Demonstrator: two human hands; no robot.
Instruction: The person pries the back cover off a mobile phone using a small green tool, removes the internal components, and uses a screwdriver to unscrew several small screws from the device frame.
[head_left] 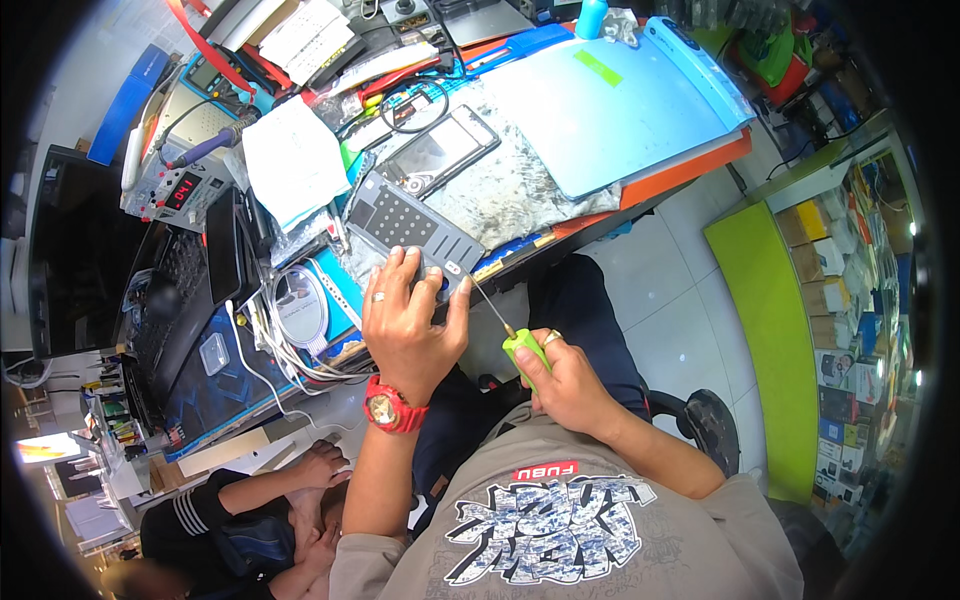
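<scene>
My left hand (415,315), a red watch at its wrist, lies over the lower end of a flat grey handheld device (412,228). Its fingers press on the device, and the thumb is beside the near edge. The device has rows of dark dots and several slots on its face. A screwdriver (530,360) with a bright green handle is gripped in my right hand (568,388). Its thin shaft slants up to the device's edge, next to my left thumb; the exact tip contact is hard to see. Just beyond lies a dark phone-like frame (435,155) with a pale centre.
A stained grey work pad (500,150) and a light blue sheet (630,110) cover the bench. White cloth (292,160), a power supply (180,190), a black phone (228,245) and coiled white cables (265,325) crowd the left. Another person (250,530) sits at lower left.
</scene>
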